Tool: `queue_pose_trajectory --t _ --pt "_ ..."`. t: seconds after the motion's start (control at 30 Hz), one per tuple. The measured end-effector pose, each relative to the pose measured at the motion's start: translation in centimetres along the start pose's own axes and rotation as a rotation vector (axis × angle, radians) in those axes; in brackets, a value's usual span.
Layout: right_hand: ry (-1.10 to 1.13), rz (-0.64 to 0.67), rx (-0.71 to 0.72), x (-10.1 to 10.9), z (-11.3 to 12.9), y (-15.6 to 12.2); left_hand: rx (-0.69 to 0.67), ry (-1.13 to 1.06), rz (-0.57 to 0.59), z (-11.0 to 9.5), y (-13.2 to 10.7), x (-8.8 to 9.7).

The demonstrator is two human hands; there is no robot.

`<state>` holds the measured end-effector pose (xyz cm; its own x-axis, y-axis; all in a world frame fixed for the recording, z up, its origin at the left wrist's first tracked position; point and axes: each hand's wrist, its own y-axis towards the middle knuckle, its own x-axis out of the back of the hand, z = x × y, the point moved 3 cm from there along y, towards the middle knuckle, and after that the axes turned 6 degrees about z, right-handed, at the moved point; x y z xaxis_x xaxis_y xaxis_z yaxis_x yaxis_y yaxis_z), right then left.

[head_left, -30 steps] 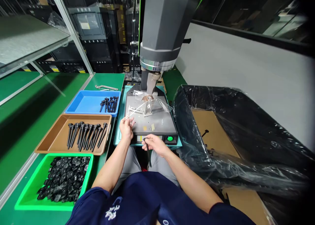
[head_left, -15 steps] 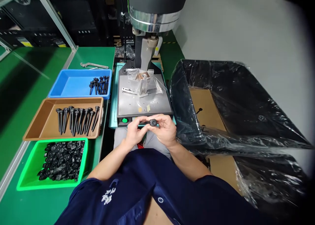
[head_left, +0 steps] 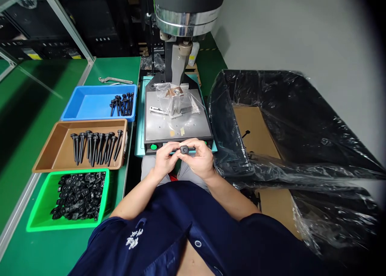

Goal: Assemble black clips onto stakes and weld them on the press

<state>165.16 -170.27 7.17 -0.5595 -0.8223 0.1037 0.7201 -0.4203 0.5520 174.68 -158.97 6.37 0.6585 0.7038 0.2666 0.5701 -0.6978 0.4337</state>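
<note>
Close in front of my lap, both hands are closed on a small black round-headed part point(head_left: 184, 149), its ringed face turned up toward me. My left hand point(head_left: 165, 159) pinches it from the left with thumb and fingers. On the other side, my right hand point(head_left: 199, 157) grips it between thumb and forefinger. The fingers hide most of the rest of the part. Just beyond the hands is the base of a bench press point(head_left: 157, 131), with a metal fixture point(head_left: 176, 101) partly wrapped in clear plastic under the press head.
To the left stand a blue tray point(head_left: 87, 101) and a brown tray point(head_left: 60, 147), both with black long-shanked parts, and a green bin point(head_left: 37, 215) of small black pieces. A wrench point(head_left: 116, 81) lies behind. At right is a box lined with black plastic point(head_left: 301, 107).
The held part has shifted slightly left and turned between my fingers; a dark bit now shows to its right. The view has moved a little.
</note>
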Motion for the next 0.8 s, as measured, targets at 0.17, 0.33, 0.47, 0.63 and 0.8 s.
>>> queue_pose_trajectory --t 0.17,0.33,0.47,0.63,0.8 --pt "0.084 0.073 -0.167 0.3 -1.5 0.0 0.215 -0.143 -0.052 0.4 -0.1 -0.2" --pt "0.182 0.413 -0.517 0.1 -2.8 -0.8 0.436 -0.448 -0.143 0.7 -0.5 -0.4" --pt "0.074 0.395 -0.559 0.5 -2.2 -1.3 0.487 -0.665 -0.156 0.4 -0.3 0.0" --pt "-0.183 0.262 -0.36 0.8 -0.8 -1.6 0.472 -0.809 -0.288 -0.3 0.1 1.3" --pt "-0.449 0.135 -0.067 0.4 0.2 -1.7 0.506 -0.846 -0.285 -0.7 0.2 1.5"
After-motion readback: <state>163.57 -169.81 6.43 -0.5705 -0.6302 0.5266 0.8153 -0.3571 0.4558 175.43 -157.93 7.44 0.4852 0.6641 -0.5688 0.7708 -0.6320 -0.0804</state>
